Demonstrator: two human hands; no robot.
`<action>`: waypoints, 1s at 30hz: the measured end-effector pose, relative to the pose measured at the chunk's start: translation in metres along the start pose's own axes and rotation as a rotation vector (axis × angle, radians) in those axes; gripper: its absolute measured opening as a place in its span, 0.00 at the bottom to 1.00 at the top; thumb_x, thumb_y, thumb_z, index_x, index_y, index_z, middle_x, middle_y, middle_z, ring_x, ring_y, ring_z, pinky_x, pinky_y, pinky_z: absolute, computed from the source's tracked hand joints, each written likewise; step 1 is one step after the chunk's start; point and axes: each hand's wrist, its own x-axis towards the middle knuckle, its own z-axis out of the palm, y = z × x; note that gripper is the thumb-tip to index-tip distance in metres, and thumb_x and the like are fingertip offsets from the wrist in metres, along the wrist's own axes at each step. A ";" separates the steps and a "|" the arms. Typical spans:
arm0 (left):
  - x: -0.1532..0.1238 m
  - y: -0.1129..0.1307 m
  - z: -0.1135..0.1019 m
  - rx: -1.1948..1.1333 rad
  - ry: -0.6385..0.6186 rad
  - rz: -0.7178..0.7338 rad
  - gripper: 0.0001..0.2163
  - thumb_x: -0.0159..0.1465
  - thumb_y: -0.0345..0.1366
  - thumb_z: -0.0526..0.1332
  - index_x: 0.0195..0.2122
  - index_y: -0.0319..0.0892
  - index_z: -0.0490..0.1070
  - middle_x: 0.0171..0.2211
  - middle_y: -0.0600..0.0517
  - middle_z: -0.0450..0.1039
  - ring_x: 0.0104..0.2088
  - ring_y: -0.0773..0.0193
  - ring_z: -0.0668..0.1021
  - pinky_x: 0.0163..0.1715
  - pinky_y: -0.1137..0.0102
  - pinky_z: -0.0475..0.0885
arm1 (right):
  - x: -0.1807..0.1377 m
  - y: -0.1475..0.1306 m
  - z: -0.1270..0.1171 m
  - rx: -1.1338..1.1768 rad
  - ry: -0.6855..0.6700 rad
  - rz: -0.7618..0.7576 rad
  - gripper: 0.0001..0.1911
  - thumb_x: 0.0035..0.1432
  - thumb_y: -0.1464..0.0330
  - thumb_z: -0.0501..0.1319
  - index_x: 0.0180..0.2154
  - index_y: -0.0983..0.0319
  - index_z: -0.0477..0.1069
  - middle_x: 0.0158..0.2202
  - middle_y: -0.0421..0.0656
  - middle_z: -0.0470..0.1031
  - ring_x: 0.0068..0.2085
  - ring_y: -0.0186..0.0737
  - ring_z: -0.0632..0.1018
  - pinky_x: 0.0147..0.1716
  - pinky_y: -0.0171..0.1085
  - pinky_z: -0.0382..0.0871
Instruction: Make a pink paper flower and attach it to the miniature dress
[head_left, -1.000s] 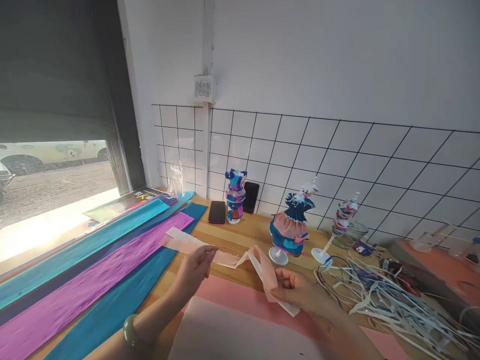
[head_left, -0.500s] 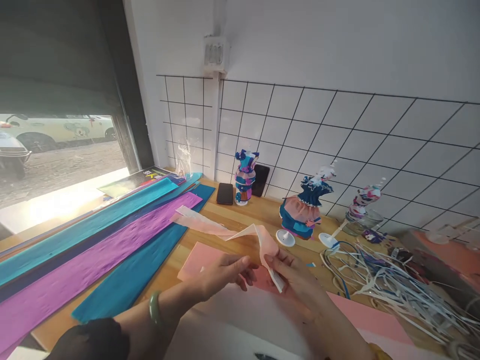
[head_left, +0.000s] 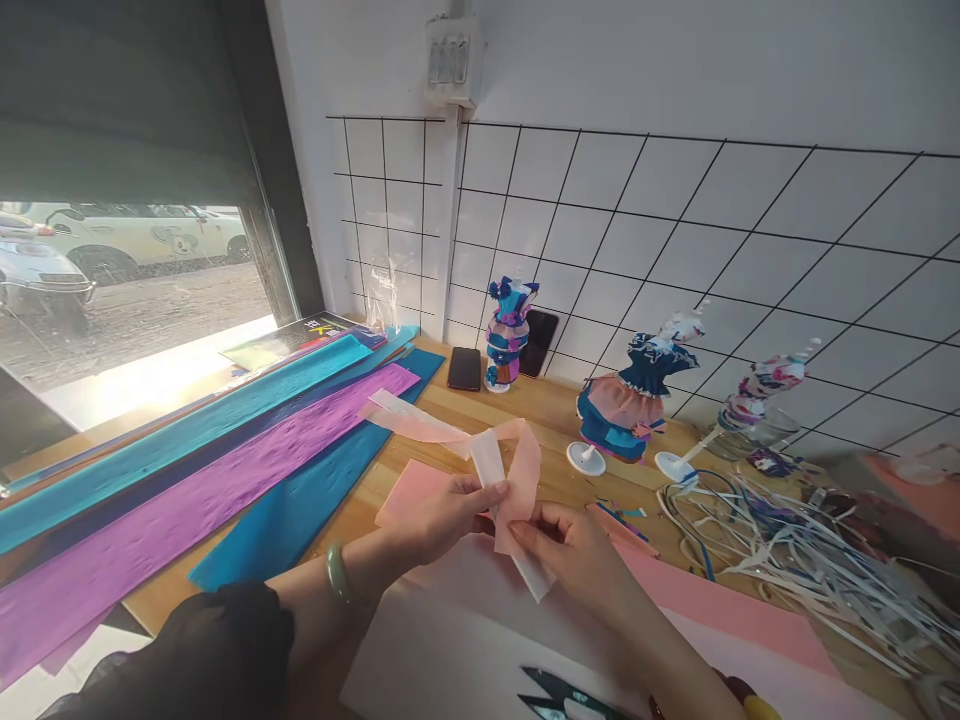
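- The person's left hand [head_left: 450,515] pinches a long, thin pink-and-white paper strip [head_left: 525,470] between thumb and fingers.
- The right hand [head_left: 574,545] clasps the same strip just beside, thumb on top, fingers curled behind.
- From the hands the strip loops above the wooden table [head_left: 559,400], its far end reaching a long purple paper strip [head_left: 225,510] that crosses toward the table's left edge.
- Beneath the forearms, a large white paper sheet [head_left: 450,650] bears a dark two-pointed tool [head_left: 559,690], partly out of view.
- Near the back edge, toward the right, a clear glass bowl [head_left: 784,428] stands behind the rightmost of three small clothed dress forms [head_left: 626,400]; its contents are unclear.
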 end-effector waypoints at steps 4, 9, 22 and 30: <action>0.002 0.000 -0.002 -0.073 0.044 0.020 0.16 0.58 0.45 0.58 0.33 0.34 0.73 0.29 0.45 0.73 0.29 0.62 0.74 0.34 0.67 0.69 | 0.000 0.001 -0.001 0.018 -0.006 0.019 0.15 0.49 0.60 0.59 0.20 0.64 0.70 0.18 0.36 0.64 0.23 0.31 0.63 0.22 0.31 0.54; 0.005 -0.002 -0.010 -0.150 0.047 0.033 0.16 0.60 0.46 0.55 0.36 0.38 0.73 0.35 0.46 0.75 0.37 0.58 0.76 0.42 0.63 0.69 | 0.004 0.005 -0.006 0.150 -0.035 0.052 0.17 0.48 0.55 0.60 0.26 0.63 0.72 0.24 0.40 0.71 0.27 0.36 0.70 0.28 0.34 0.64; 0.007 0.002 -0.012 -0.217 0.046 0.012 0.19 0.62 0.45 0.53 0.44 0.33 0.69 0.39 0.40 0.74 0.39 0.54 0.76 0.43 0.59 0.69 | 0.005 0.006 -0.007 0.157 -0.003 0.068 0.16 0.47 0.57 0.62 0.24 0.64 0.74 0.24 0.41 0.73 0.29 0.36 0.71 0.30 0.34 0.66; 0.005 -0.001 -0.013 0.056 0.027 -0.001 0.14 0.57 0.41 0.60 0.38 0.34 0.73 0.33 0.44 0.76 0.35 0.57 0.77 0.39 0.63 0.71 | 0.004 0.002 -0.004 -0.023 0.090 0.001 0.16 0.48 0.59 0.59 0.23 0.65 0.75 0.19 0.39 0.69 0.24 0.34 0.66 0.24 0.32 0.57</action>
